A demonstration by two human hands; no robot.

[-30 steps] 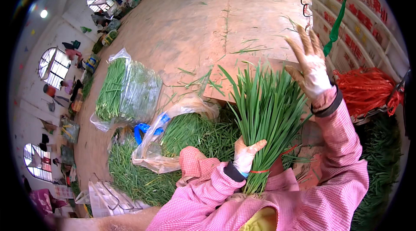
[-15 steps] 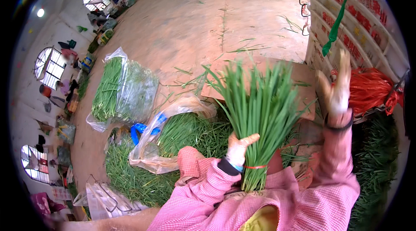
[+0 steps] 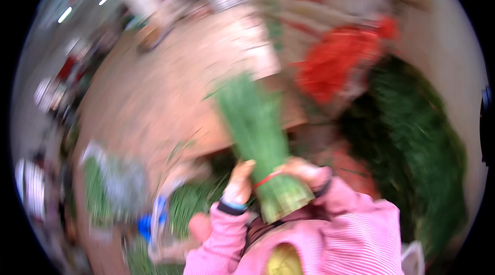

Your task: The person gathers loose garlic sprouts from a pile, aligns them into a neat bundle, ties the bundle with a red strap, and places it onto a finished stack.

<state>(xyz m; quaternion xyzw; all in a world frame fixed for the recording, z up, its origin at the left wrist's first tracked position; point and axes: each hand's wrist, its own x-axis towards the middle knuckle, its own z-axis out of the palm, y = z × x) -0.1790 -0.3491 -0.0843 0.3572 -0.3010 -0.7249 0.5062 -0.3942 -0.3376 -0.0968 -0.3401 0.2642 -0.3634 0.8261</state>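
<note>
The head view is showing a bundle of long, flat green leaves [image 3: 253, 125], probably garlic chives, lying in front of the person's chest, its cut ends pointing back toward the body and its leaf tips pointing away. Both hands are clamping it from opposite sides: the left hand [image 3: 238, 182] is pressing along its left flank, thumb upward, and the right hand [image 3: 303, 171] is gripping its right flank beside the red band [image 3: 268, 178], though blur is hiding the separate fingers. They are probably holding there because the stalks are narrowest and firmest near the band, while the loose tops are fanning out freely.

The bundle is looking bright green along the leaves and turning pale, almost whitish, at the fairly even cut ends; the band is circling it just above these.

Farther out, a flat brown sheet [image 3: 295, 112] is lying beyond the leaves. To the right, red strips [image 3: 335, 61] are hanging in a bunch, perhaps to be within easy reach, and a large heap of dark greens [image 3: 423, 135] is spreading below them. To the left, a clear plastic bag [image 3: 126, 184] is enclosing more greens, likely holding them together.
</note>
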